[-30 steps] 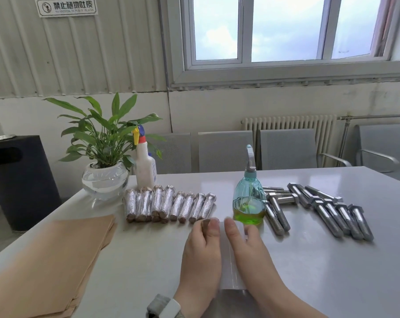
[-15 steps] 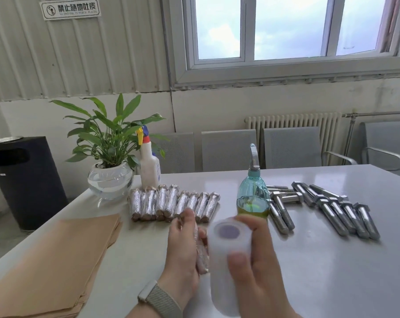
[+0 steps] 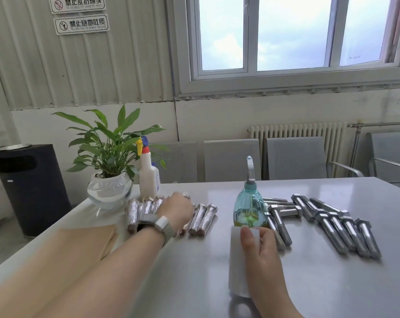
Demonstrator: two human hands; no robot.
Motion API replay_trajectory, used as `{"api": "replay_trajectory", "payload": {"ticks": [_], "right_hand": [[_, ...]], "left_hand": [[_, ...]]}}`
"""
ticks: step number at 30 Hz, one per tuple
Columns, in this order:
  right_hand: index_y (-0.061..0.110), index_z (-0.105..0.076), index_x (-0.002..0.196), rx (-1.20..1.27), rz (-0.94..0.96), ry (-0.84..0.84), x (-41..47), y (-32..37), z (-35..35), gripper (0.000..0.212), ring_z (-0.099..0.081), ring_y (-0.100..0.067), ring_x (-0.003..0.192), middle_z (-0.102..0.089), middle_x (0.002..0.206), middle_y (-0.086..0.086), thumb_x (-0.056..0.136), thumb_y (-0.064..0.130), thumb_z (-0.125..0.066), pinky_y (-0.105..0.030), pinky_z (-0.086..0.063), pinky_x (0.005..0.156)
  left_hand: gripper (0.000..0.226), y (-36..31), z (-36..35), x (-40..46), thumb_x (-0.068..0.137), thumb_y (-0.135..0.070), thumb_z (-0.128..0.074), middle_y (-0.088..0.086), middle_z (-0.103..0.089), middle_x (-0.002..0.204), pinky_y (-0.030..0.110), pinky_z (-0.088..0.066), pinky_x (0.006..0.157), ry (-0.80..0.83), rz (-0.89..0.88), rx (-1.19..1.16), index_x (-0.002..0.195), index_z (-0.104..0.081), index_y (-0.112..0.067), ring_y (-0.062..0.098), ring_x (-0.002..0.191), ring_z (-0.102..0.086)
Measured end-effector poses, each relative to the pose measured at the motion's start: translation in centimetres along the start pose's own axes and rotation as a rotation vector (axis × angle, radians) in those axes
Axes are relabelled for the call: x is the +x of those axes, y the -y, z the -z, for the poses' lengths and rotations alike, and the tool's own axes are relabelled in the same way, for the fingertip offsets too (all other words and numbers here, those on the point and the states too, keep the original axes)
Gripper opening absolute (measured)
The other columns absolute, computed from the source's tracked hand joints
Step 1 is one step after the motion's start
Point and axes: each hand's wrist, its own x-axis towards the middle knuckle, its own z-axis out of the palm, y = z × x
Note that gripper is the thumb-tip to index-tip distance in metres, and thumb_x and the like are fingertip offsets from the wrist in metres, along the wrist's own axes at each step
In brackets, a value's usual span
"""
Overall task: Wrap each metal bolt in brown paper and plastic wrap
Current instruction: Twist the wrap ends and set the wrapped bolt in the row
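**A:** What is on the desk (image 3: 217, 267)?

**B:** A grey desk seen from above the person's arms. On the right lies a group of bare metal bolts (image 3: 345, 230), side by side, heads away from the viewer. Left of centre is a row of wrapped bolts (image 3: 203, 218), shiny with plastic wrap, brown paper showing at the ends.

**A:** Where are the hands?

**B:** The left hand (image 3: 176, 208), a watch (image 3: 158, 224) on its wrist, reaches forward onto the row of wrapped bolts. Its fingers are hidden behind the back of the hand, so I cannot tell whether it grips anything. The right hand (image 3: 258, 253) grips a white roll of plastic wrap (image 3: 236, 267), thumb across its upper end, near the front edge.

**A:** Anything else?

**B:** A teal pump bottle (image 3: 249, 210) holding green liquid stands just beyond the roll. A stack of brown paper (image 3: 86, 237) lies at the left, partly covered by the left forearm. Behind the wrapped bolts stand a white spray bottle (image 3: 149, 177) and a leafy plant in a glass bowl (image 3: 109, 189).
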Motion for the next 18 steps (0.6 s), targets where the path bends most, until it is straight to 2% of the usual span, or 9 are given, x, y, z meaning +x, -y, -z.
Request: {"api": "replay_trajectory", "payload": {"ticks": [1,2,5,7,12,15,18], "right_hand": [[0.030,-0.052,0.092,-0.005,0.001,0.001,0.2,-0.1,0.0,0.064,-0.061,-0.001,0.066,-0.065,0.075,0.006,0.055,0.082,-0.046,-0.032,-0.049,0.062],[0.028,-0.052,0.093,-0.012,0.000,0.004,0.2,-0.2,0.0,0.064,-0.061,0.000,0.066,-0.066,0.074,0.008,0.057,0.081,-0.047,-0.030,-0.048,0.061],[0.025,-0.052,0.093,-0.019,0.003,0.020,0.8,-0.7,0.2,0.051,-0.061,0.004,0.068,-0.065,0.077,0.027,0.066,0.068,-0.050,-0.019,-0.042,0.057],[0.025,-0.053,0.092,-0.015,0.004,0.024,1.2,-0.9,0.2,0.047,-0.061,0.005,0.068,-0.064,0.078,0.029,0.067,0.065,-0.050,-0.019,-0.041,0.057],[0.026,-0.052,0.093,-0.019,-0.001,0.037,1.5,-1.3,0.1,0.047,-0.059,0.007,0.070,-0.062,0.079,0.031,0.067,0.065,-0.050,-0.008,-0.040,0.055],[0.027,-0.052,0.094,-0.018,-0.009,0.045,1.4,-1.3,0.1,0.048,-0.059,0.007,0.071,-0.062,0.080,0.031,0.067,0.066,-0.050,-0.008,-0.040,0.055],[0.027,-0.053,0.094,-0.013,-0.013,0.034,1.3,-1.4,0.2,0.048,-0.059,0.006,0.070,-0.064,0.079,0.026,0.066,0.067,-0.050,-0.008,-0.040,0.055]], "left_hand": [[0.025,-0.3,-0.2,1.1,0.099,-0.017,-0.037,0.020,-0.062,0.114,0.036,-0.043,0.075,-0.054,-0.040,0.185,0.115,-0.050,-0.004,0.036,0.104,-0.061],[0.023,-0.3,-0.4,1.8,0.098,-0.015,-0.038,0.017,-0.062,0.119,0.035,-0.041,0.074,-0.084,-0.071,0.327,0.117,-0.046,-0.006,0.034,0.108,-0.060],[0.024,-0.3,-1.7,3.6,0.094,-0.012,-0.040,0.010,-0.063,0.112,0.033,-0.041,0.069,-0.122,-0.139,0.618,0.118,-0.044,-0.013,0.028,0.101,-0.064],[0.028,0.3,-2.7,4.3,0.092,-0.014,-0.043,0.008,-0.060,0.112,0.031,-0.040,0.067,-0.151,-0.128,0.741,0.121,-0.042,-0.018,0.025,0.099,-0.064],[0.030,1.7,-4.3,5.3,0.091,-0.022,-0.045,0.010,-0.048,0.117,0.029,-0.041,0.066,-0.236,-0.088,0.770,0.121,-0.043,-0.020,0.025,0.104,-0.059],[0.030,2.3,-4.5,5.6,0.090,-0.024,-0.044,0.010,-0.046,0.122,0.032,-0.043,0.079,-0.266,-0.110,0.717,0.120,-0.044,-0.019,0.026,0.110,-0.052],[0.032,3.6,-4.4,6.2,0.092,-0.031,-0.044,0.006,-0.046,0.124,0.034,-0.037,0.093,-0.291,-0.217,0.695,0.122,-0.048,-0.021,0.025,0.114,-0.045]]}}
